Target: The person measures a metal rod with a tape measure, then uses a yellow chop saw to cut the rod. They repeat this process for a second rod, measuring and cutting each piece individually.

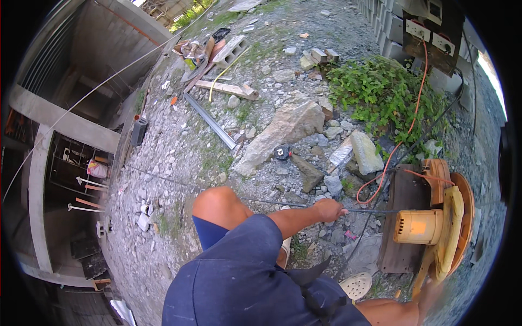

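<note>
The left hand (328, 210) has its fingers closed around a thin dark metal rod (367, 210), which stretches low over the stony ground (179, 157) and crosses the left edge of a brown board (387, 255), ending up beside the yellow motor of an orange power saw (418, 226). The saw takes up the right part of that board, its long yellow handle slanting past the lower right corner. The right hand (430, 296) is near the lower end of the saw; it is blurred, and I cannot tell whether its fingers are spread or gripping. An orange cord (417, 117) drops from an outlet panel (432, 35), loops by the board's upper left corner and runs to the saw. Past the rod lie 1 large pale rock (283, 130), a metal channel (209, 120), a hollow concrete block (231, 51) and a leafy green plant (380, 89). 1 cream clog (356, 286) shows left of the board's lower left corner.
</note>
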